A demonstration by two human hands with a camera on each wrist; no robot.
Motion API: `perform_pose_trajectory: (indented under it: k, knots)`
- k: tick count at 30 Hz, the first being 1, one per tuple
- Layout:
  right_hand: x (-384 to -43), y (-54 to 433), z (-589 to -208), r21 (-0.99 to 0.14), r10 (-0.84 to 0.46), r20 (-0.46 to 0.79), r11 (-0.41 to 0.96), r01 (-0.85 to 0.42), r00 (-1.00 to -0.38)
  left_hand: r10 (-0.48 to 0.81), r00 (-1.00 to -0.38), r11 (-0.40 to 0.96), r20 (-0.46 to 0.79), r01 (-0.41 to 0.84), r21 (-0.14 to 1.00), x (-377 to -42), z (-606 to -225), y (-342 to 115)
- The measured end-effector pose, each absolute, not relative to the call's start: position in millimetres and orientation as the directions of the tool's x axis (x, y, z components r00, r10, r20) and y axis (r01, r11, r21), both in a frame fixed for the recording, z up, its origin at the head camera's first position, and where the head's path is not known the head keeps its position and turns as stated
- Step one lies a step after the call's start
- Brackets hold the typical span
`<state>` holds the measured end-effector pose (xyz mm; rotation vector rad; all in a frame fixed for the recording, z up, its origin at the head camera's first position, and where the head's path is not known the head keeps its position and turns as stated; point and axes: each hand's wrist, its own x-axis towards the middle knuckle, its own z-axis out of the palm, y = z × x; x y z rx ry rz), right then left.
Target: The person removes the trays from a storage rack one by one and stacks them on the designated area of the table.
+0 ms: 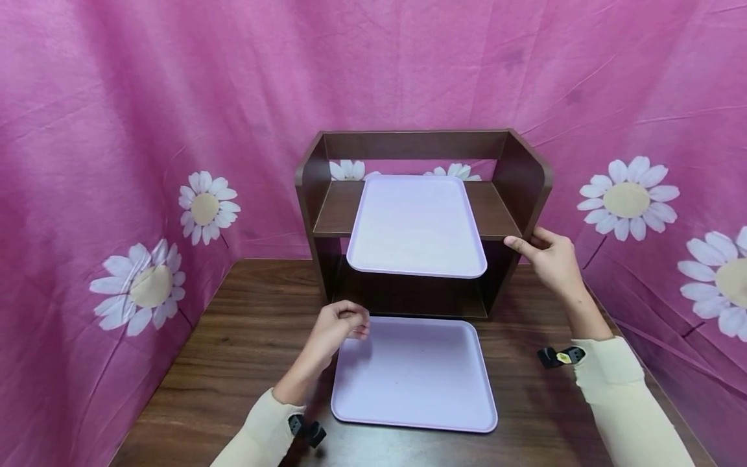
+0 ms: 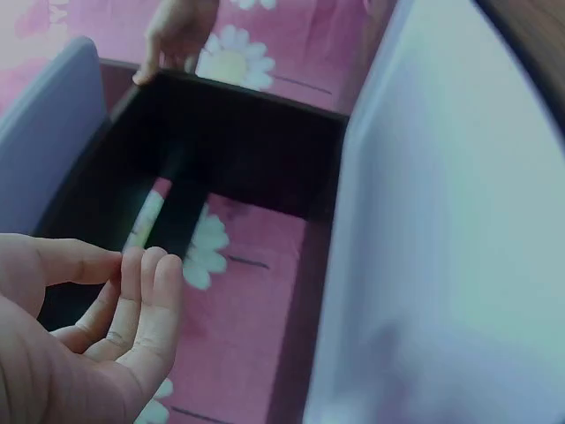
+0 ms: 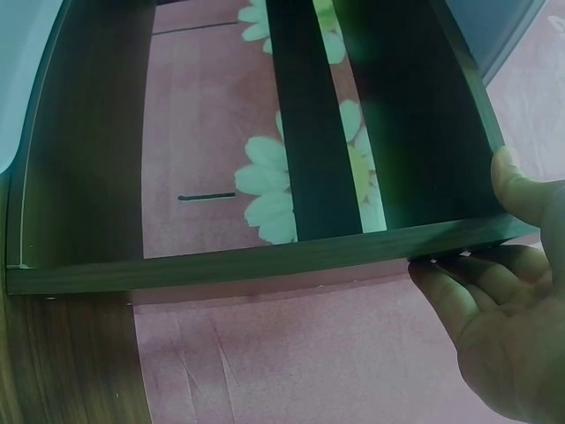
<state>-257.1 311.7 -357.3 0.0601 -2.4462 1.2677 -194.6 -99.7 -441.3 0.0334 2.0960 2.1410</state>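
Observation:
A dark brown two-tier wooden shelf [image 1: 408, 144] stands on the table. My right hand [image 1: 553, 261] grips its right side panel, with the thumb at the middle board's front corner and the fingers round the outside; the right wrist view shows this hand [image 3: 508, 296] on the panel's edge. One lilac tray [image 1: 417, 227] lies on the middle board and juts out past its front. Another lilac tray [image 1: 414, 376] lies on the table before the shelf. Over this tray's far left corner is my left hand [image 1: 340, 327], fingers loosely bent, thumb meeting fingertips, nothing visible between them.
The brown wood-grain table [image 1: 233, 363] reaches back to a pink curtain [image 1: 262, 78] printed with white daisies, which hangs behind and on both sides. Under the upper tray is the shelf's lower compartment [image 1: 408, 298].

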Motion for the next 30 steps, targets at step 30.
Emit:
perform_pose_trajectory:
  k: [30]
  knots:
    - [-260,313,-361,-0.781,0.144,0.360,0.587,-0.213,-0.922,0.259,-0.964,-0.550,0.065,-0.091,0.830,-183,-376,-52]
